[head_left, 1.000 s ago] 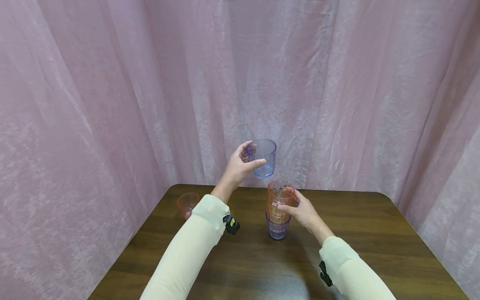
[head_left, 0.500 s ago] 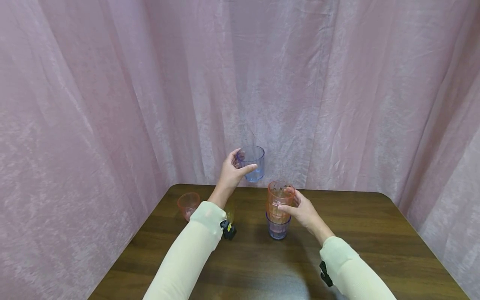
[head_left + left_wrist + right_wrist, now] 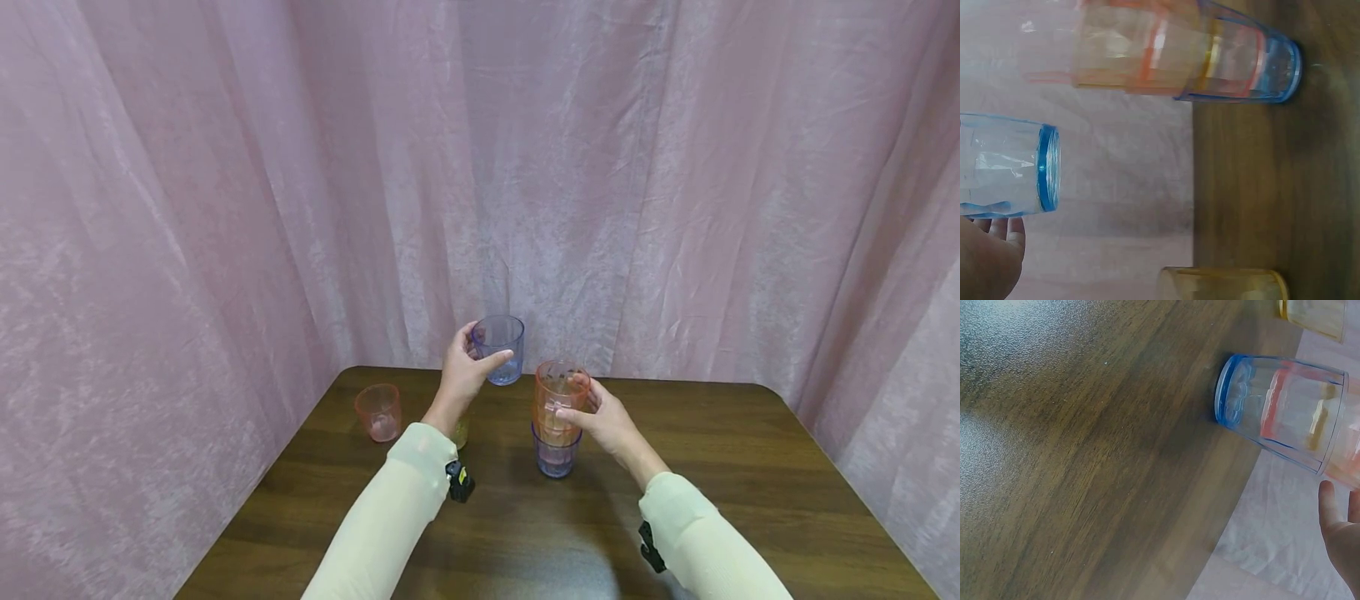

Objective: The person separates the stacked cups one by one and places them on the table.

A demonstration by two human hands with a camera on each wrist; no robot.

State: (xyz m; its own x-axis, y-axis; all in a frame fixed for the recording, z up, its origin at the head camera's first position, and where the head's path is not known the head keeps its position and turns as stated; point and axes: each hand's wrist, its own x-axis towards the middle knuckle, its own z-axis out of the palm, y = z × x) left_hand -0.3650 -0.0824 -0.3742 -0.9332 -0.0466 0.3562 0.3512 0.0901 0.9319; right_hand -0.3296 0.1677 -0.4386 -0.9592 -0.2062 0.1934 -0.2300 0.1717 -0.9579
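Observation:
A see-through blue tumbler [image 3: 510, 340] is upright above the table's far edge, held by my left hand [image 3: 459, 371] with thumb in front and fingers behind. To the right, several nested tumblers form an upright stack [image 3: 553, 398]; orange-red rims show above and a blue tumbler [image 3: 556, 461] is at its base on the table. My right hand [image 3: 611, 425] grips the stack's upper part between thumb and fingers. The left wrist view shows the held tumbler's blue base apart from the stack, with yellow and red bands inside the stack's blue tumbler.
A pinkish-red tumbler [image 3: 379, 414] stands at the left of the brown wooden table [image 3: 712, 467]. Partly hidden behind my left wrist is a yellow tumbler [image 3: 1225, 285]. Pink curtains [image 3: 570, 183] hang close behind the table's far edge.
My left hand has moved left and then down with the blue tumbler, away from over the stack. The yellow tumbler has come into view behind that wrist. My right hand stays put.

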